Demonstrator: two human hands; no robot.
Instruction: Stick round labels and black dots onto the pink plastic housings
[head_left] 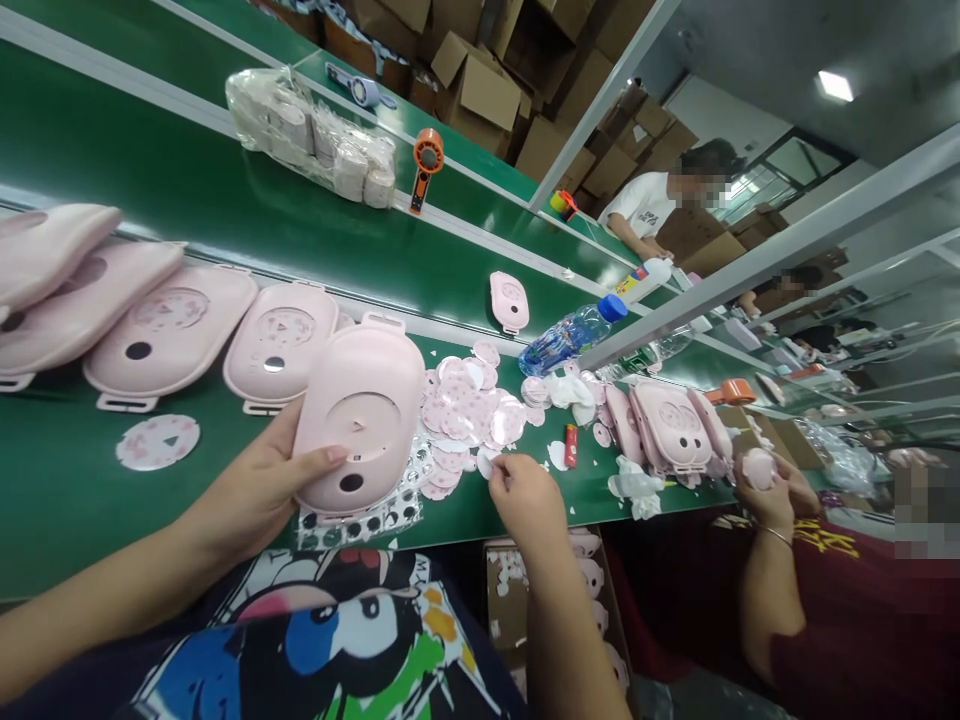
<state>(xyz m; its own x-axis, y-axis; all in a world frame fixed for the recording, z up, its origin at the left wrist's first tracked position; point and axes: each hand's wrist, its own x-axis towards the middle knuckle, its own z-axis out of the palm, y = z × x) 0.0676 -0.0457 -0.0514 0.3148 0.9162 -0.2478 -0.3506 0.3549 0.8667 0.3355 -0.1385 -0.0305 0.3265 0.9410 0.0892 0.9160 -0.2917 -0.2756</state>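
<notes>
From the head camera, the view is tilted across a green conveyor belt [90, 500]. The person's left hand [255, 490] is closed around a pink plastic case [360, 420], with the fingers curled along its edge and the thumb lying on the front. The case stands tilted up off the belt, its round recess and small dark hole facing the camera. The right hand [527, 503] is closed to a pinch, and its fingertips [499, 470] are on the edge of a round sticker [486, 464]. That sticker lies beside a loose heap of round pink stickers [461, 410], just right of the held case. Below the heap, a backing sheet with black dots [360, 525] sits under the case's lower edge.

Four more pink cases [169, 330] lie in an overlapping row left of the left hand, and one round sticker [157, 442] lies apart near them. A small pink case [510, 300] rests farther up the belt, near a water bottle with a blue cap [570, 335]. To the right are a red lighter [571, 446], crumpled white wrapping [634, 488] and a stack of pink cases [667, 430]. Beside that stack, a co-worker's hands [765, 485] grip a small pink piece. An open cardboard box holding pink parts [506, 590] sits below the belt's edge. Beyond, plastic-wrapped rolls [311, 140] and an orange fan [427, 165] lie on another belt.
</notes>
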